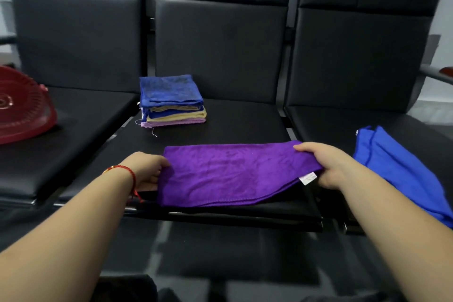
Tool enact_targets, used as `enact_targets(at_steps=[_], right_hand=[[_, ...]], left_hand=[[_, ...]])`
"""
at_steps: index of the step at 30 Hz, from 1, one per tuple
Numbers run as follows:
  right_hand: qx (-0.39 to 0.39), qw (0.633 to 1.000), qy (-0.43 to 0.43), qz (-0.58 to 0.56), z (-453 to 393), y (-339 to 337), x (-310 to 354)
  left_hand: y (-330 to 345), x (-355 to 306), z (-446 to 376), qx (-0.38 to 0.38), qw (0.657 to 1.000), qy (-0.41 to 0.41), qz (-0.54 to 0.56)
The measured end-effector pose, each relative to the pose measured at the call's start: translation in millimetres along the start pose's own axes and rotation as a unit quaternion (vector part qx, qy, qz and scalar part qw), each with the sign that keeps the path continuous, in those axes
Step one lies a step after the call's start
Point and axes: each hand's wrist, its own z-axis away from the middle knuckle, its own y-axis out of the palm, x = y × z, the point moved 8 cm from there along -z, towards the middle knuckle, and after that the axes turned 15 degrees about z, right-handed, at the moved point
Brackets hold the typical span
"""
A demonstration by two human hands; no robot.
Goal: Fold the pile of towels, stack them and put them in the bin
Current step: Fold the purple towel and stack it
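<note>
A purple towel [228, 173], folded once, lies across the front of the middle black seat [245, 117]. My left hand [147, 169] grips its left edge, fingers tucked under the cloth. My right hand [326, 164] grips its right end, next to a white label. Behind, at the back left of the same seat, stands a stack of folded towels [171, 102], blue on top with yellow and lilac layers below. A loose blue towel [397, 169] lies unfolded on the right seat. A red slotted bin [22, 110] lies tipped on the left seat.
Three black padded seats stand in a row with tall backrests [220, 44] behind. A metal armrest [436, 73] shows at the far right. The seat front edge drops to a dark floor below my arms.
</note>
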Motion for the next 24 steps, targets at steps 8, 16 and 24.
enact_targets(at_steps=[8, 16, 24], right_hand=[[0.004, 0.993, -0.113, 0.029, 30.3, 91.6, 66.4], [0.068, 0.882, -0.259, 0.388, 63.9, 240.7, 63.5], [0.151, 0.896, -0.216, 0.358, 62.0, 245.0, 50.9]], left_hand=[[7.1, 0.2, 12.0, 0.077, 0.992, 0.033, 0.089], [9.1, -2.8, 22.9, 0.146, 0.980, 0.045, 0.124], [1.9, -5.1, 19.6, 0.113, 0.987, 0.040, 0.106]])
